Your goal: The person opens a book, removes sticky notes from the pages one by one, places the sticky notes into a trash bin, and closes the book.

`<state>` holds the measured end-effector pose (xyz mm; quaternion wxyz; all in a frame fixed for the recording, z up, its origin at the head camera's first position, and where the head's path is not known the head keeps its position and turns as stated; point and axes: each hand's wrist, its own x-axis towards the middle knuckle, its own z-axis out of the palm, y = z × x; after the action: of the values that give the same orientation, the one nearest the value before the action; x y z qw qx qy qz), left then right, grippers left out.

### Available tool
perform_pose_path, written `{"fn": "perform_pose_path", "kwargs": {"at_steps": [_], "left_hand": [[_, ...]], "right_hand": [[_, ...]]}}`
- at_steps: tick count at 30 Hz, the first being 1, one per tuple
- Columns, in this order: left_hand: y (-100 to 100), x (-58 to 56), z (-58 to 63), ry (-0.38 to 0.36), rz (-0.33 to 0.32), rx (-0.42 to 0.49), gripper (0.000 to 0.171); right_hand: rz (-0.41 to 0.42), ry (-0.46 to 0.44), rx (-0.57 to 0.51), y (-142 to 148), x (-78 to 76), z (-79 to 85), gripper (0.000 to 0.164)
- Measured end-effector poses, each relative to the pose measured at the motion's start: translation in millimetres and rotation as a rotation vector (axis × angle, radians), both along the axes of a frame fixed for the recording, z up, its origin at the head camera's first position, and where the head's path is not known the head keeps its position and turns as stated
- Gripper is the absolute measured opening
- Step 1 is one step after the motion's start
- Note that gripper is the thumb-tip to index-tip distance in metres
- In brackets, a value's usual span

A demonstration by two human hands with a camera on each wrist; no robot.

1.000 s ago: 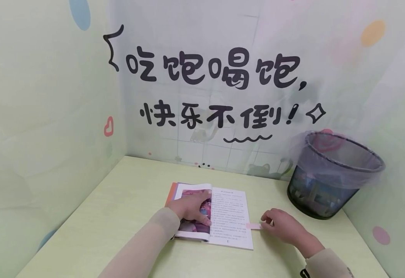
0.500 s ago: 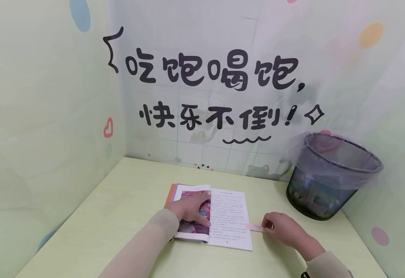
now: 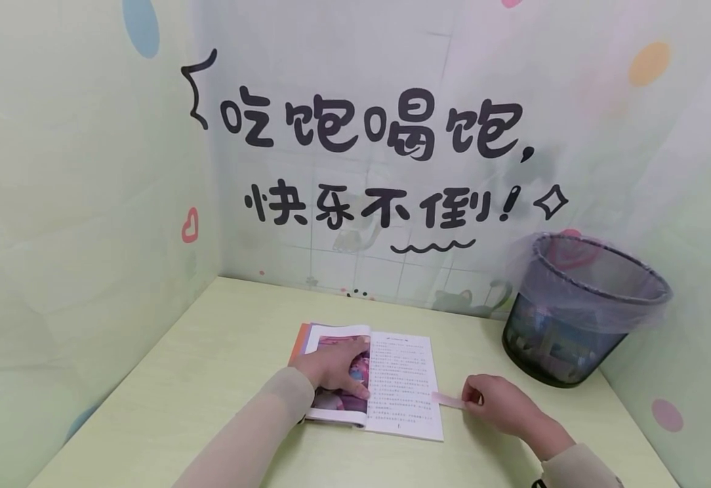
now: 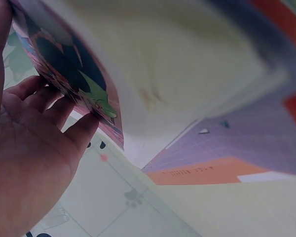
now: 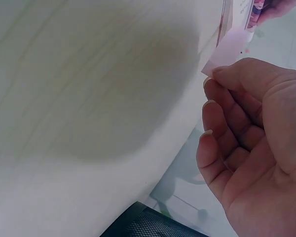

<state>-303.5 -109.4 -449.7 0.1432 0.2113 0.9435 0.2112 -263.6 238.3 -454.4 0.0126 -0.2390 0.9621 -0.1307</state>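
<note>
An open book [image 3: 400, 379] lies on the table, with a colour picture [image 4: 84, 74] on its left page and printed text on the right. My left hand [image 3: 333, 369] rests on the left page near the spine, fingers spread. In the left wrist view, its fingertips touch the picture. Beyond the right page's edge, my right hand [image 3: 498, 403] pinches the outer end of a pale pink paper strip [image 3: 449, 400] between thumb and index finger. The strip's other end overlaps the page edge slightly. The right wrist view shows the pinched strip [image 5: 227, 49] closely, with the remaining fingers curled loosely.
A dark mesh waste bin [image 3: 569, 332] with a clear plastic liner stands at the back right of the pale table [image 3: 209, 379]. Printed curtain-like walls [image 3: 355, 163] with large black lettering enclose the back and both sides.
My right hand has shifted slightly right and down, drawing the pink strip further out from the page edge. The left hand and book hold their place.
</note>
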Motion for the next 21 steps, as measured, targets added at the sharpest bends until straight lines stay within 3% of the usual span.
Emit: {"fn": "perform_pose_path", "kwargs": {"at_steps": [6,10,13,21], "left_hand": [[-0.4,-0.1,-2.4,0.003,0.004,0.008,0.108],[-0.1,-0.4,-2.9,0.002,0.004,0.002,0.108],[-0.1,-0.3,-2.4,0.001,0.006,0.000,0.107],[-0.6,0.8,-2.2,0.008,0.003,0.014,0.107]], "right_hand": [[0.007,0.037,-0.004,9.9,-3.1,8.9,0.021],[-0.045,0.032,-0.037,19.4,-6.4,24.8,0.017],[-0.084,0.065,-0.078,27.4,-9.7,45.9,0.012],[-0.163,0.343,-0.136,55.8,-17.7,119.3,0.003]]}}
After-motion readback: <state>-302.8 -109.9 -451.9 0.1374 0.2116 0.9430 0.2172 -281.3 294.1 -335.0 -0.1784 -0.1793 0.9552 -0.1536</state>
